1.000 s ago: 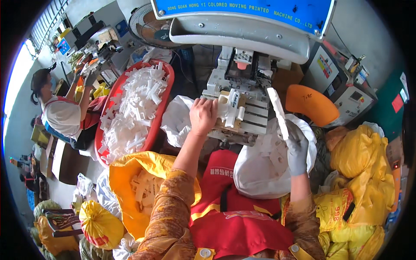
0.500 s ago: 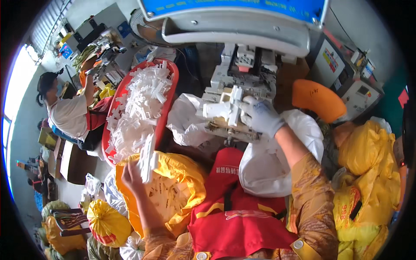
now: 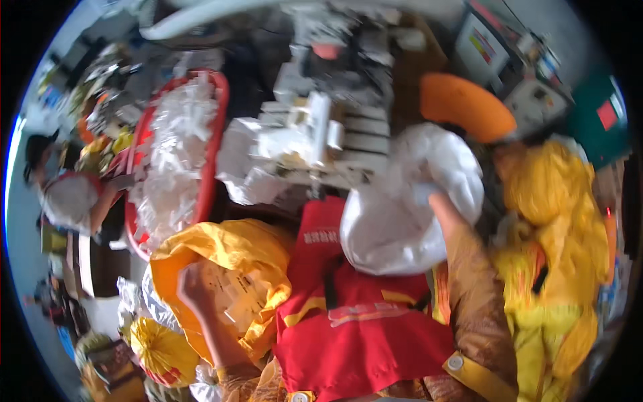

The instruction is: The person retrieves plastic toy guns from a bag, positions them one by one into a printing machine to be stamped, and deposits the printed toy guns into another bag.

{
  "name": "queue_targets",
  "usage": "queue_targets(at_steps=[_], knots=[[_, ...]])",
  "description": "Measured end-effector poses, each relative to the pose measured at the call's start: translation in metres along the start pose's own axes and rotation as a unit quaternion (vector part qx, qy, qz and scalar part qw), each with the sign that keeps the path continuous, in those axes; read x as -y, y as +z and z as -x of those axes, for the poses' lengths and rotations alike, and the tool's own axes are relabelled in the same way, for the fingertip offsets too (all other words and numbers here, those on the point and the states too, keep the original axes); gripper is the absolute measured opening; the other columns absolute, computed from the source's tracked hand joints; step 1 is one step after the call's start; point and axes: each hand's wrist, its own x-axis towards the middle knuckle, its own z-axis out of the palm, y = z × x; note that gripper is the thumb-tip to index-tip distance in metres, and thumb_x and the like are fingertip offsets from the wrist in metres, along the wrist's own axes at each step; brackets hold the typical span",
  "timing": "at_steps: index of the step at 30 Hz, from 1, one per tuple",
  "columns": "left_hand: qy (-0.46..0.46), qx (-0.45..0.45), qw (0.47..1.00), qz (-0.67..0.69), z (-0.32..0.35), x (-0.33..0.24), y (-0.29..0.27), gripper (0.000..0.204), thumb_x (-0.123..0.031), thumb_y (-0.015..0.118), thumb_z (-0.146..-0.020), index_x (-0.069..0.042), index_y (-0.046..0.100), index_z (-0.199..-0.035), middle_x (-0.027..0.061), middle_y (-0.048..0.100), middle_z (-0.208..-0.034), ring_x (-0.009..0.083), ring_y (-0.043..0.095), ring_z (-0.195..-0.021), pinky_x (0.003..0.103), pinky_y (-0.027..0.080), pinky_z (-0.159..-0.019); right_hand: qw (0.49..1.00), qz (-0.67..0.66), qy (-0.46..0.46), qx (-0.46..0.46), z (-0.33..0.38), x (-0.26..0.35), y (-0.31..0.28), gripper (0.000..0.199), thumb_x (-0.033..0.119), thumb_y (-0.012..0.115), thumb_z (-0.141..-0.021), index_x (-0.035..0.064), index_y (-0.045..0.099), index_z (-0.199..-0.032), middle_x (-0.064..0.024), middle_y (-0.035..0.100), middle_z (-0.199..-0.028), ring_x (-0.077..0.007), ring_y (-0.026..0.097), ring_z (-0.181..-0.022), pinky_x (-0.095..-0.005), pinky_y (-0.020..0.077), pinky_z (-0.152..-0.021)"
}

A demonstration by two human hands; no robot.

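My left hand (image 3: 193, 283) reaches over the mouth of a yellow sack (image 3: 218, 234) that holds several pale flat pieces (image 3: 244, 305). Motion smears its fingers, so their hold cannot be made out. On the other side, my right hand (image 3: 423, 193), in a pale glove, is down inside an open white sack (image 3: 375, 244). Its fingers are blurred and partly hidden against the white cloth. A white plastic part (image 3: 320, 127) sits on the front of a metal machine (image 3: 365, 137) between and beyond the two sacks; neither hand touches it.
A red tub (image 3: 221, 100) heaped with white plastic pieces stands left of the machine. At right are an orange curved panel (image 3: 465, 107), a control box (image 3: 536, 104) and yellow sacks (image 3: 556, 194). Another person (image 3: 70, 201) is at far left. A tied yellow bag (image 3: 161, 352) lies lower left.
My right hand has left the white part on the machine and gone into the white sack. The long white piece at my left hand no longer shows there; that hand is lower, over the yellow sack.
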Motion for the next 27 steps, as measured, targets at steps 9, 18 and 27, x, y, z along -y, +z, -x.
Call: queue_targets(at_steps=[9,18,27], knots=[[-0.068,0.151,0.903,0.397,-0.004,-0.135,0.027,0.012,-0.012,0.062,-0.084,-0.001,0.066,-0.085,0.013,0.063,-0.08,0.0251,0.062,-0.074,0.032,0.049,-0.066,0.98,0.0,0.036,-0.193,0.04,0.01,0.028,0.027,0.029,0.052,-0.082,0.0102,0.064,-0.098,-0.0185,0.058,-0.095,-0.0363,0.054,-0.088,-0.045,0.043,-0.075],[0.17,0.303,0.825,0.445,0.009,-0.265,0.115,0.095,-0.021,0.077,-0.067,-0.01,0.02,-0.142,0.0234,0.025,-0.141,0.041,0.034,-0.125,0.043,0.036,-0.101,0.588,-0.682,-0.001,-0.435,0.175,0.106,-0.068,0.023,0.005,0.061,-0.082,0.0018,0.058,-0.105,0.0015,0.058,-0.082,-0.0048,0.049,-0.066,-0.0203,0.0416,-0.056],[-0.17,0.511,0.498,0.68,-0.004,-0.254,0.125,0.065,-0.003,0.055,-0.079,-0.005,0.032,-0.139,0.0112,0.06,-0.111,0.0208,0.065,-0.08,0.022,0.048,-0.057,0.814,-0.312,-0.182,-0.455,0.216,0.151,-0.108,0.046,0.01,0.057,-0.081,0.0046,0.049,-0.126,-0.0175,0.049,-0.126,-0.0318,0.045,-0.119,-0.0395,0.0358,-0.098]])
